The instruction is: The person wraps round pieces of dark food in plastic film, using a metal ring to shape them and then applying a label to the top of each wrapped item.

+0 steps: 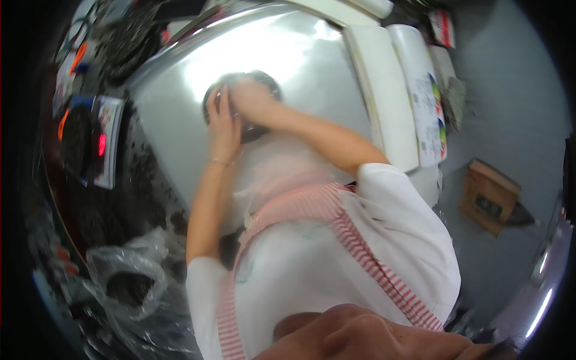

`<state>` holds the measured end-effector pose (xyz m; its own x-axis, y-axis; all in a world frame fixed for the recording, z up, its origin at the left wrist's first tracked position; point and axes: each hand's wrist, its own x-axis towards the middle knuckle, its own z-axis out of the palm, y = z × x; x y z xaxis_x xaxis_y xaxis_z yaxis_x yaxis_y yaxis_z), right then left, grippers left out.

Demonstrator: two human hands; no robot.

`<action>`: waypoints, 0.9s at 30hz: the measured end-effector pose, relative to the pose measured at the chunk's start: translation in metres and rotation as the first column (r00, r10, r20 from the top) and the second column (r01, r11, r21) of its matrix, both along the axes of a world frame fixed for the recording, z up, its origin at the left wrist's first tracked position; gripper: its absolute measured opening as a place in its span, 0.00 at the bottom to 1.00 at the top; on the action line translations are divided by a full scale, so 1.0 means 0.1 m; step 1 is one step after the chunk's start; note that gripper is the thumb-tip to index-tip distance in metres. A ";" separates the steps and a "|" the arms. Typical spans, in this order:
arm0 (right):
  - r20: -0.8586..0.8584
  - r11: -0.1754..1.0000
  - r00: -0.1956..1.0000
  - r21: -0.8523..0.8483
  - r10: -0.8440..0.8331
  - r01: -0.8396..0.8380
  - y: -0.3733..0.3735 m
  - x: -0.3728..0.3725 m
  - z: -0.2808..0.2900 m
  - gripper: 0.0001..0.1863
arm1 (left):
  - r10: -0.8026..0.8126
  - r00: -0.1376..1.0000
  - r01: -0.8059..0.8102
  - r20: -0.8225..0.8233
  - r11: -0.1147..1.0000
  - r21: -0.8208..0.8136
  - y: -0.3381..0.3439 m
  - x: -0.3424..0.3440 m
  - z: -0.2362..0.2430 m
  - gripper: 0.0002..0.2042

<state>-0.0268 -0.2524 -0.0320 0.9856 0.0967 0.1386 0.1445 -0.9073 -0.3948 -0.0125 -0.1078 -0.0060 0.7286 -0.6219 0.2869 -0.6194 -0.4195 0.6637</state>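
Observation:
A dark, shiny round thing (pixel 253 133) lies on a bright metal sheet (pixel 300 114) in front of me; whether it is a bowl or a lump I cannot tell. My left hand (pixel 224 123) rests along its left side, fingers stretched forward and slightly apart. Over its upper right part lies my right hand (pixel 253 101), reaching in from the right. That hand is smeared by motion and its fingers are hard to make out. Between them the two hands cover much of the dark thing.
Left of the sheet stands a scale (pixel 109 144) with a red lit display and a dark lump (pixel 76 141) on it. Dark scraps surround it. A clear plastic bag (pixel 129 282) sits nearer. White rolls (pixel 420 96) line the right edge; a brown paper bag (pixel 491 195) stands beyond.

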 end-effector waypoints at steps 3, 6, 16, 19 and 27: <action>-0.275 0.961 0.956 0.276 0.101 -0.022 -0.26 0.10 0.13 0.15 | -0.065 0.953 0.001 0.296 0.978 0.210 0.06 -0.02 -0.19 0.26; -0.426 0.524 0.904 0.778 0.035 0.346 -1.00 -0.63 0.77 0.23 | -0.091 0.936 -0.021 0.340 0.950 0.310 0.21 0.05 -0.29 0.22; -0.014 0.531 0.794 -0.751 -0.607 0.393 -3.23 -2.78 -0.13 0.07 | -0.132 0.936 -0.011 0.327 0.915 0.403 0.17 0.01 -0.34 0.20; -0.116 0.657 0.848 -0.689 -0.517 0.306 -3.31 -2.78 -0.06 0.04 | -0.157 0.904 -0.063 0.399 0.872 0.485 0.14 -0.04 -0.29 0.20; 0.207 0.269 0.198 0.416 -0.958 0.869 -4.59 -4.14 0.23 0.13 | -0.095 0.932 -0.082 0.351 0.885 0.458 0.15 -0.13 -0.26 0.21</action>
<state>-0.4412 -0.7115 -0.0089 0.2162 -0.9048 0.3667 -0.5802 -0.4212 -0.6971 -0.0259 -0.0928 -0.0319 0.6284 -0.7504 0.2050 -0.7775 -0.6147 0.1328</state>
